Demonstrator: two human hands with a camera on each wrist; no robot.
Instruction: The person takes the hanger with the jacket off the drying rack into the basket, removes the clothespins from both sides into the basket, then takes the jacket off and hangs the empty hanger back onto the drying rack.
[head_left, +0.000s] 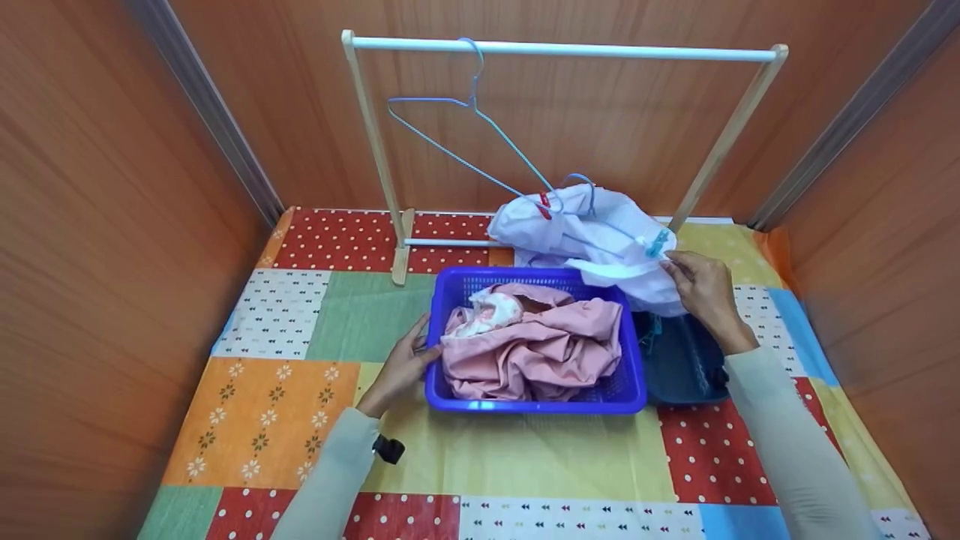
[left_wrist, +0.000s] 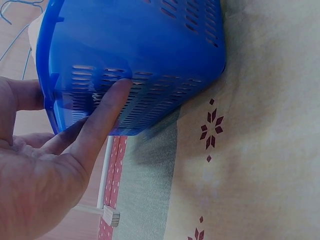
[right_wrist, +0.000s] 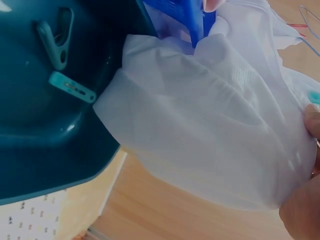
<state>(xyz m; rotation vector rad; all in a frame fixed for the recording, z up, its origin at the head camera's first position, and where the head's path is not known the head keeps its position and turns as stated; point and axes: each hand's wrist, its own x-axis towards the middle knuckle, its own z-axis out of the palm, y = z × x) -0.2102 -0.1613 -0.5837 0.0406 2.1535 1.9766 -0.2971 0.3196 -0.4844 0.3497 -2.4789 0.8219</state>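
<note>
My left hand [head_left: 401,371] holds the left rim of a blue-purple plastic basket [head_left: 536,407], thumb over the rim and fingers along the slotted outer wall. Inside the basket lie a crumpled pink garment [head_left: 525,352] and a white printed cloth [head_left: 491,311]. At the basket's back right, my right hand [head_left: 705,289] pinches the edge of a white garment [head_left: 600,225]. A teal clothespin [head_left: 657,243] sits on that garment by my fingertips, and a red clothespin [head_left: 545,205] at its left. A blue hanger [head_left: 583,178] pokes out of the garment.
Behind stands a drying rack with a white bar [head_left: 637,51], where another blue hanger [head_left: 472,97] hangs. Right of the basket is a dark teal tub [head_left: 682,375], with teal clothespins [right_wrist: 72,87] inside. Wooden panels [head_left: 97,187] enclose the patchwork-covered surface [head_left: 555,461].
</note>
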